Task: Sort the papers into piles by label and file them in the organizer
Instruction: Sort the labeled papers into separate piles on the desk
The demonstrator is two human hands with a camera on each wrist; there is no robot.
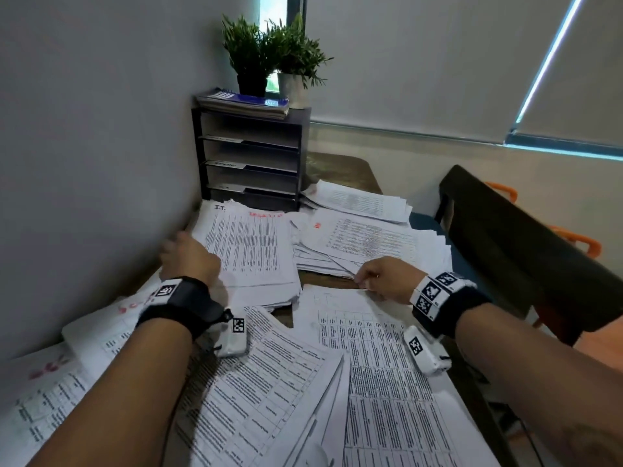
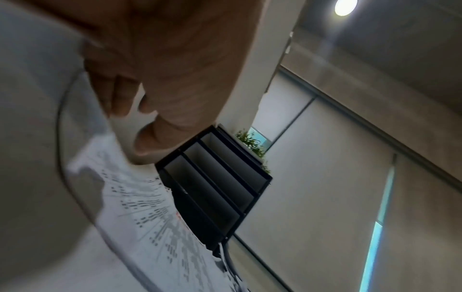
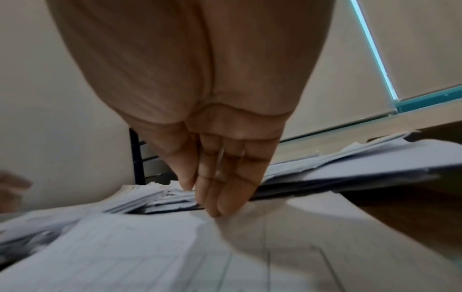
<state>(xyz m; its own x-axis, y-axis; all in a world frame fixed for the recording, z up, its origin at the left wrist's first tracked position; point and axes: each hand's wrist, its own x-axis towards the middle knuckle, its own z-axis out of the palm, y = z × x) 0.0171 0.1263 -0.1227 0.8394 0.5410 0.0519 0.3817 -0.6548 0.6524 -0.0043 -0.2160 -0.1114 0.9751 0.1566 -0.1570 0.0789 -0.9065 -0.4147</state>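
Printed papers cover the desk. A tall pile marked "I.T." [image 1: 249, 251] lies in front of the black organizer [image 1: 249, 160], which has several slots. My left hand [image 1: 175, 244] is at that pile's left edge. In the left wrist view, the left hand [image 2: 135, 126] has its fingers and thumb curled round a white paper edge. My right hand [image 1: 362, 281] reaches to the far edge of a near table sheet [image 1: 371, 358]. Its straight fingers [image 3: 225, 205] touch that edge, just below a messy pile [image 1: 367, 244] with a red label.
Another pile [image 1: 357, 200] lies right of the organizer. Loose sheets [image 1: 263, 382] and red-marked sheets [image 1: 101, 332] fill the near desk. Two potted plants [image 1: 269, 55] and booklets sit on the organizer. The wall runs close on the left, and a dark chair [image 1: 505, 237] stands on the right.
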